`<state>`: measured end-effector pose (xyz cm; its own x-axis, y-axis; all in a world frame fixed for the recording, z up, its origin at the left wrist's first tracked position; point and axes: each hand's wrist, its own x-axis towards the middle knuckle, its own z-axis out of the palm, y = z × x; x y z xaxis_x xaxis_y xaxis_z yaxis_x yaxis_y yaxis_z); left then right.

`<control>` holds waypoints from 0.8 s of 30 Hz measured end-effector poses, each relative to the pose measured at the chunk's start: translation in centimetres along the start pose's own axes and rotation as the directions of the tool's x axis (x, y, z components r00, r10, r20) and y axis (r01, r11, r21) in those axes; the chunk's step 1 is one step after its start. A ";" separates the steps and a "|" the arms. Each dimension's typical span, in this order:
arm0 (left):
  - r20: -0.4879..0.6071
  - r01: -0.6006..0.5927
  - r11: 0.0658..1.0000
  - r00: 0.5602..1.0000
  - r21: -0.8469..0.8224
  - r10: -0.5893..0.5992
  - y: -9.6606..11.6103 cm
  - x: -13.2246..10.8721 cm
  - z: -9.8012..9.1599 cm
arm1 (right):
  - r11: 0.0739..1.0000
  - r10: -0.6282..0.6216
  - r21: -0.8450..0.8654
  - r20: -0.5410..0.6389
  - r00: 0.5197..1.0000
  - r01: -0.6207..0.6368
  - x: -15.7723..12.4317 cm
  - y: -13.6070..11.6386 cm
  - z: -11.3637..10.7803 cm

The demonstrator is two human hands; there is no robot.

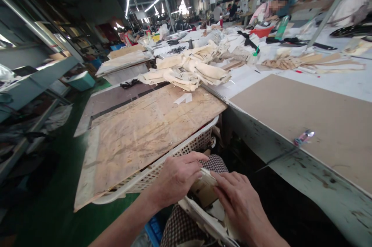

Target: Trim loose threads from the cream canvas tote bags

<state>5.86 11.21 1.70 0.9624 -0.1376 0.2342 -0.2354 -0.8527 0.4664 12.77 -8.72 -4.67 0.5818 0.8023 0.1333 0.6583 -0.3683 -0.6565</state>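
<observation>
A cream, open-mouthed fabric piece (pixel 197 211), perhaps a bag body, rests on my checked lap (pixel 174 227). Its rim and part of its tan inside show between my hands. My left hand (pixel 181 175) is closed on the far edge of the piece, fingers bent over the rim. Beside it, my right hand (pixel 240 196) grips the same rim from the right, fingers curled over the edge and thumb partly hidden. Both hands nearly meet at the far end of the opening.
A worn wooden board (pixel 139 131) lies over a white plastic basket (pixel 186 144) to the left. Cream fabric pieces (pixel 188 67) are piled behind it. On the right table, brown board (pixel 305 111) carries a small pinkish tool (pixel 303 138). Several people sit farther back.
</observation>
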 end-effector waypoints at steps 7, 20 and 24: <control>0.010 0.073 0.997 0.997 0.019 -0.074 0.2 -0.3 0.4 | 0.997 0.021 0.067 0.099 0.995 -0.028 0.3 0.2 -0.4; 0.019 0.159 0.987 0.987 -0.004 -0.159 1.9 -0.6 -0.1 | 0.995 -0.097 -0.023 0.062 0.993 0.098 0.9 -0.9 -0.3; 0.013 0.153 0.988 0.988 -0.032 -0.153 2.2 -1.0 -0.3 | 0.988 -0.115 -0.088 0.116 0.987 0.126 2.3 -2.2 0.4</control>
<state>4.37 9.65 2.74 0.9888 -0.0123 0.1486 -0.0893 -0.8471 0.5238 12.42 -5.89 -3.18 0.4428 0.8884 0.1208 0.7655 -0.3045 -0.5668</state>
